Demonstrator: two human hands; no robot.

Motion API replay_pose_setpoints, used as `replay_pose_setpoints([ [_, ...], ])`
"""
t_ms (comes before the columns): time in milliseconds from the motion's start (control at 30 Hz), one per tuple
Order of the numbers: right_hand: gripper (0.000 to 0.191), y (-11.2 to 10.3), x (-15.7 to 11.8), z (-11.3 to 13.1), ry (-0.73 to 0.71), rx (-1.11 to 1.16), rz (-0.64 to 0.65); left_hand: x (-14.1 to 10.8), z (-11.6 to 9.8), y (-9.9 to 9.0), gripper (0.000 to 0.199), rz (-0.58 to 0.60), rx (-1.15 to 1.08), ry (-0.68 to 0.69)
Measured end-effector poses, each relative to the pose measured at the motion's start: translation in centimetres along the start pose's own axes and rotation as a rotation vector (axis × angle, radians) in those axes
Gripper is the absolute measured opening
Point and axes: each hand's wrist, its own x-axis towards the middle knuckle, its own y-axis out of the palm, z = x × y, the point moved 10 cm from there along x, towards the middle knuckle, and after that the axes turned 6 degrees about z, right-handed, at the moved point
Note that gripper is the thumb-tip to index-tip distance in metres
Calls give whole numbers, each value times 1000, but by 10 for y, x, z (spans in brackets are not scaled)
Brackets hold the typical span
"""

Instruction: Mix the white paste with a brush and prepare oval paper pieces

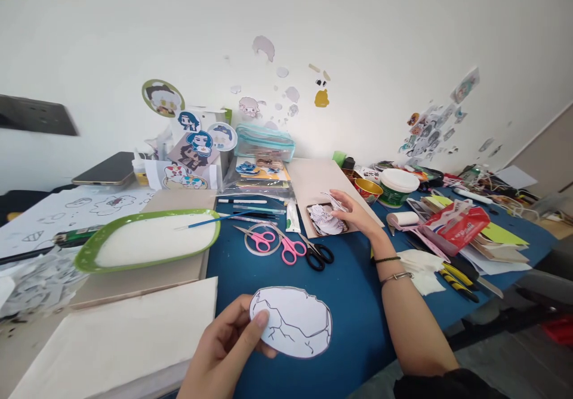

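My left hand pinches an oval paper cutout between thumb and fingers at the near edge of the table. Black crack-like lines are drawn across its white face. Farther off, my right hand is over a small tin that holds several white paper cutouts. A thin paper cutout stands tilted up between its thumb and fingers. Between the two hands lie two pink-handled pairs of scissors and a black-handled pair.
A green tray with white contents and a blue brush stands on the left, near stacked boards. On the right are a white tub, yellow-black pliers, a blade and a red packet. Paper scraps lie far left.
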Motion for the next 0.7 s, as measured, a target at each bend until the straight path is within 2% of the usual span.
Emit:
replay_pose_setpoints([
  [467,80,14,1,0,40,-186,6,-1,2,-1,37,-16,-14,-13],
  [600,81,5,-12,13,21,-212,-12,-1,2,-3,33,-43,-22,-23],
  [700,66,-8,-32,31,-52,-317,-112,0,-1,-4,30,-70,-37,-31],
])
